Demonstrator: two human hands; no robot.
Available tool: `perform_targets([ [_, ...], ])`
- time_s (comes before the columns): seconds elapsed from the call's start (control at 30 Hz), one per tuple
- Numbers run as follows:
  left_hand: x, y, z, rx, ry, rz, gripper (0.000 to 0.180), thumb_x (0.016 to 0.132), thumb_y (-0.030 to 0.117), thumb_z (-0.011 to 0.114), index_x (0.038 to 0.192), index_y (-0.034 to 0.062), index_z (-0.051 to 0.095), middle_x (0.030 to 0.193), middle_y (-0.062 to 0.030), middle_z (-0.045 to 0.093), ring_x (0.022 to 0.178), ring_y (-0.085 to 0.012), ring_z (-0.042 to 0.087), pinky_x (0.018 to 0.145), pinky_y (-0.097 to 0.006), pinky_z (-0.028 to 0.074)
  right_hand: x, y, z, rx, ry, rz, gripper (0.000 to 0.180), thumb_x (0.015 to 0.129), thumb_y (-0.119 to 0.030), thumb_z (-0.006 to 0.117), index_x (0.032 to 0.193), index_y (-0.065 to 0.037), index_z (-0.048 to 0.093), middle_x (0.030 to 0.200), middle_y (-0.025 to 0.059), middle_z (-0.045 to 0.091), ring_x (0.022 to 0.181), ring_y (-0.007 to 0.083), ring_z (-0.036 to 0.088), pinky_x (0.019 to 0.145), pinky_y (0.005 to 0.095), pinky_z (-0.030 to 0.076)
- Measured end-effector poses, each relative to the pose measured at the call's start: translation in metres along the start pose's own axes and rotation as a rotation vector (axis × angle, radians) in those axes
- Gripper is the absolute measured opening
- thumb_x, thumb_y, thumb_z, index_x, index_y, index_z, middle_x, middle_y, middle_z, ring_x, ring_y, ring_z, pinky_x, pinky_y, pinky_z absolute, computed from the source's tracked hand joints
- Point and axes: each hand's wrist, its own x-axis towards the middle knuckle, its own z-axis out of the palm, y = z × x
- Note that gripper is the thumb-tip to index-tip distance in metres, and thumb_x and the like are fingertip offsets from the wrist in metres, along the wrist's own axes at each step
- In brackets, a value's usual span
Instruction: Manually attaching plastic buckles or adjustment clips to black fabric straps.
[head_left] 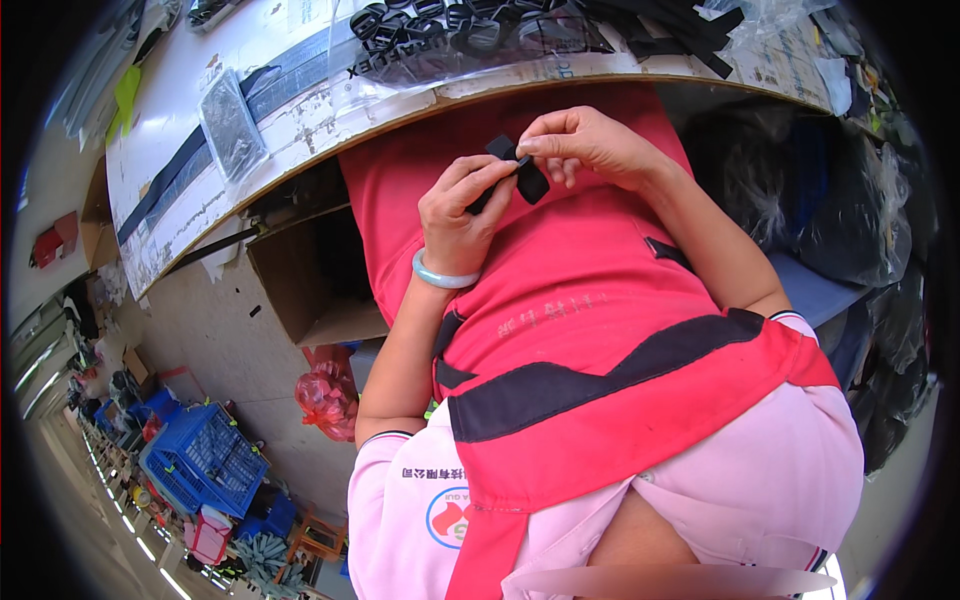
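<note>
From my station I see the left hand (461, 212) and right hand (596, 148) pinching a black strap (533, 184) over the apron (570, 265).

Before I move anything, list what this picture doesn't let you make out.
Black strap, head view: partly covered by the left hand.
Buckles, head view: pile cut off by the top edge.
Cardboard box, head view: inside lost in shadow.
Clutter beyond the blue crate, head view: too small and blurred.

Worn wht worktable (165, 135) up top, gray flr (195, 325) at L w/ blue crate (205, 455), bright strips (145, 548) low L.
</note>
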Motion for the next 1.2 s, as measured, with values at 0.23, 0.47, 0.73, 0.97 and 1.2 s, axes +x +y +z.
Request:
perform_targets([
  [0.23, -0.003, 0.009, -0.002, -0.063, -0.03, -0.057, 0.019, 0.076, -0.003, 0.073, 0.094, 0.0035, 0.07, 0.087, -0.0114, 0.067, 0.077, -0.0228, 0.066, 0.068, -0.029, 0.052, 0.003, 0.004, -0.002, -0.086, -0.045, -0.081, 0.021, 0.088, -0.024, 0.069, 0.094, -0.004, 0.068, 0.075, -0.0004, 0.062, 0.066, 0.0062, 0.059, 0.06, 0.0203, 0.049],
  [0.47, -0.004, 0.011, -0.002, -0.045, -0.053, 0.016, 0.021, 0.077, -0.007, 0.071, 0.096, 0.0009, 0.069, 0.09, -0.0101, 0.067, 0.079, -0.0169, 0.065, 0.069, -0.026, 0.051, 0.006, 0.007, 0.007, -0.047, 0.058, -0.249, 0.013, 0.089, -0.015, 0.067, 0.091, -0.003, 0.065, 0.082, 0.0008, 0.064, 0.076, 0.0087, 0.06, 0.071, 0.0235, 0.051],
  [0.73, -0.008, 0.006, -0.003, -0.074, -0.067, -0.009, 0.018, 0.079, -0.005, 0.07, 0.097, 0.0004, 0.068, 0.089, -0.0086, 0.067, 0.073, -0.0156, 0.063, 0.061, -0.023, 0.049, 0.013, 0.01, 0.016, -0.086, 0.168, -0.359, 0.01, 0.087, -0.007, 0.068, 0.09, -0.003, 0.059, 0.082, 0.0005, 0.063, 0.076, 0.0063, 0.059, 0.07, 0.0224, 0.051],
  [0.97, -0.014, -0.01, -0.007, -1.071, 0.156, -0.884, 0.033, 0.096, 0.02, 0.058, 0.123, 0.0017, 0.056, 0.092, -0.0096, 0.066, 0.067, -0.016, 0.063, 0.044, -0.022, 0.044, 0.036, -0.038, 0.046, 0.093, 0.402, -0.664, 0.016, 0.089, -0.01, 0.066, 0.1, -0.001, 0.059, 0.091, 0.0044, 0.065, 0.08, 0.0094, 0.063, 0.072, 0.0222, 0.054],
  [1.2, -0.014, -0.013, -0.008, -1.078, 0.086, -0.911, 0.028, 0.098, 0.038, 0.049, 0.11, 0.0127, 0.052, 0.082, -0.001, 0.059, 0.068, -0.0127, 0.057, 0.043, -0.023, 0.04, 0.024, -0.051, 0.092, -0.532, -0.013, -0.637, 0.031, 0.082, -0.008, 0.069, 0.112, -0.007, 0.063, 0.111, 0.0063, 0.061, 0.097, 0.0164, 0.06, 0.086, 0.0293, 0.049],
])
